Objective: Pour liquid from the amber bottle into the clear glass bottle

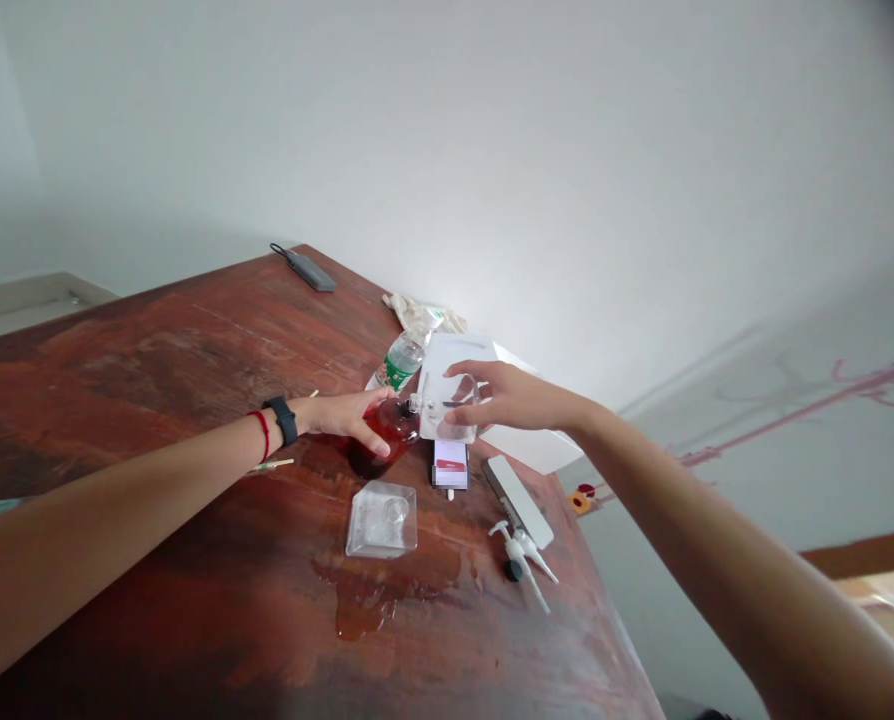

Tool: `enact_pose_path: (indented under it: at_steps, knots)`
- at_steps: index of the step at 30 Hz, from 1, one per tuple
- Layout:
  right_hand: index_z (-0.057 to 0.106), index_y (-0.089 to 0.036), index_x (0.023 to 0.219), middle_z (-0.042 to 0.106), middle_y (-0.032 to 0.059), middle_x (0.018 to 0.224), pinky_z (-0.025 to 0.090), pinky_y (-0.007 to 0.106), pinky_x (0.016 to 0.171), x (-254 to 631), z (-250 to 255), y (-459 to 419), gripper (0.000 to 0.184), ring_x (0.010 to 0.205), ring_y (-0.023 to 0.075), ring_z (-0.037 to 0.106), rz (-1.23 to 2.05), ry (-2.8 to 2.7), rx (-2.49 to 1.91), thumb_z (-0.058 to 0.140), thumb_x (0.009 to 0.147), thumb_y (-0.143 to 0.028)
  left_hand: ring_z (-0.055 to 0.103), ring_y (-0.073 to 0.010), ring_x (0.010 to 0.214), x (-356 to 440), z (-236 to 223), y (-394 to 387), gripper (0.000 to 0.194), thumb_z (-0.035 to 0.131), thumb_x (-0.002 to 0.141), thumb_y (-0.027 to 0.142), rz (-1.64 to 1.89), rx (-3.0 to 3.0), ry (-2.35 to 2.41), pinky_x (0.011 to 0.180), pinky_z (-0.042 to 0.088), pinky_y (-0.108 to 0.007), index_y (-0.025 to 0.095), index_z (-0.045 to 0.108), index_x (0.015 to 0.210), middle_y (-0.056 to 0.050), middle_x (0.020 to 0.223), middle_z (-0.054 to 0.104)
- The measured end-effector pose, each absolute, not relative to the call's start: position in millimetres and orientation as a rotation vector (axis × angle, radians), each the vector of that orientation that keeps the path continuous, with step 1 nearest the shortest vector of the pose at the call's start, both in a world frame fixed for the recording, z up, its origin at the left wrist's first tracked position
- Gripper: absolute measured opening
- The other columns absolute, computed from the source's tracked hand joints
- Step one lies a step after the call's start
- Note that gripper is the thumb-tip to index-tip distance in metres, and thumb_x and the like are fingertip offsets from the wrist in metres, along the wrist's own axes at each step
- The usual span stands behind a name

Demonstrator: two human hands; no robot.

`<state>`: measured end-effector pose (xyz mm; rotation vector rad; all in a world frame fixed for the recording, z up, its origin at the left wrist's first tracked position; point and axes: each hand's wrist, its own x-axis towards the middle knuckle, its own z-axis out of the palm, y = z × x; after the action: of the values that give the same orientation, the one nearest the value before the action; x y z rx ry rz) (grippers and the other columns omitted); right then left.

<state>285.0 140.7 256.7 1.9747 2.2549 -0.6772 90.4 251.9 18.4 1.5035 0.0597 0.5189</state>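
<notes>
Here, the left hand (346, 418) curls partly closed around a squat bottle of red liquid (393, 432) mid-frame above the wooden table (154, 370), while the right hand (511, 395) grips a clear plastic container (454, 408) just beside the bottle's neck.

Tabletop (154, 370): wood, reddish varnish showing glossy, wearing patchy and rough in places. Bottle (393, 435): smooth, glossy, red-tinted, glass or plastic unclear. Clear packaging (447, 400): thin rigid plastic, shining under light. Clear tray (381, 520): similar plastic, smooth, glossy. Water bottle (402, 358): thin ribbed plastic, glossy. Cloth (424, 315): off-white, soft, looking matt. Pump dispenser (522, 560): smooth white plastic. Flat bar (517, 500): matt pale finish, metal or plastic unclear. Grey case (308, 272): matt. Spill (364, 600): wet, glossy.
</notes>
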Motion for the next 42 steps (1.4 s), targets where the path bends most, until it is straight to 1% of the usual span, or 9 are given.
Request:
enact_pose_path:
  at_steps: [8,11,14,22,26,30,32,38,42]
  knots:
    - [0.059,-0.018,0.13,0.072,0.0081,0.114,0.059,0.038,0.085,307.9,199.0,117.3,0.067,0.088,0.0198,0.069,-0.984,2.465,2.294,0.088,0.079,-0.05,0.064,-0.035,0.137,82.4,32.2,249.6,0.081,0.099,0.071,0.039,0.463,1.6,0.124,0.123,0.044,-0.056,0.025,0.053,0.136,-0.01,0.142,0.069]
    - [0.054,-0.022,0.129,0.069,0.0081,0.117,0.059,0.04,0.089,315.5,160.8,103.9,0.072,0.098,0.0228,0.069,-1.304,2.549,2.49,0.089,0.075,-0.054,0.063,-0.0348,0.138,78.0,38.3,249.3,0.081,0.097,0.074,0.044,0.435,1.665,0.164,0.123,0.044,-0.056,0.025,0.051,0.138,-0.01,0.144,0.067]
    - [0.05,-0.026,0.125,0.067,0.0075,0.124,0.057,0.041,0.096,319.8,120.9,86.7,0.065,0.11,0.0244,0.068,-1.663,2.541,2.595,0.087,0.079,-0.053,0.062,-0.0349,0.139,74.2,46.0,249.2,0.084,0.097,0.076,0.049,0.403,1.747,0.21,0.124,0.044,-0.055,0.024,0.05,0.141,-0.011,0.144,0.066]
    - [0.048,-0.029,0.115,0.061,0.004,0.117,0.053,0.046,0.104,320.9,35.8,38.7,0.07,0.113,0.0262,0.066,-2.267,2.555,2.61,0.096,0.073,-0.057,0.06,-0.0372,0.141,64.8,89.2,241.6,0.072,0.09,0.084,0.045,0.29,2.098,0.366,0.128,0.04,-0.055,0.025,0.052,0.142,-0.01,0.146,0.065]
    - [0.047,-0.03,0.13,0.062,0.006,0.124,0.054,0.047,0.107,318.6,27.2,25.4,0.072,0.117,0.0269,0.067,-2.312,2.732,2.432,0.095,0.08,-0.05,0.065,-0.0368,0.139,61.9,104.5,233.2,0.072,0.085,0.088,0.047,0.247,2.314,0.476,0.128,0.043,-0.054,0.026,0.05,0.147,-0.01,0.146,0.068]
    - [0.031,-0.033,0.161,0.06,0.0098,0.136,0.053,0.048,0.113,321.2,29.4,20.0,0.098,0.127,0.0296,0.065,-2.329,2.74,2.335,0.091,0.084,-0.043,0.07,-0.0371,0.133,59.0,113.2,230.3,0.076,0.086,0.086,0.051,0.204,2.405,0.579,0.124,0.048,-0.055,0.027,0.05,0.148,-0.012,0.147,0.07]
    - [0.027,-0.032,0.168,0.058,0.0115,0.142,0.05,0.049,0.117,323.4,30.1,18.8,0.102,0.131,0.0305,0.064,-2.234,2.749,2.347,0.087,0.087,-0.041,0.07,-0.0389,0.133,58.2,117.9,230.1,0.077,0.087,0.085,0.055,0.149,2.438,0.644,0.124,0.047,-0.056,0.027,0.051,0.147,-0.013,0.148,0.071]
    - [0.039,-0.027,0.165,0.06,0.0136,0.148,0.041,0.054,0.127,327.3,32.9,19.1,0.086,0.143,0.0346,0.058,-1.815,2.934,2.331,0.082,0.091,-0.04,0.068,-0.042,0.136,57.2,126.4,227.1,0.081,0.083,0.086,0.063,0.05,2.466,0.741,0.124,0.046,-0.058,0.026,0.049,0.15,-0.015,0.15,0.071]
    - [0.043,-0.026,0.155,0.064,0.012,0.139,0.054,0.05,0.114,327.9,32.5,21.1,0.076,0.127,0.0315,0.068,-1.847,2.878,2.362,0.081,0.09,-0.034,0.063,-0.0414,0.143,53.7,124.4,224.2,0.085,0.08,0.091,0.064,0.04,2.461,0.734,0.127,0.043,-0.058,0.028,0.043,0.159,-0.015,0.159,0.064]
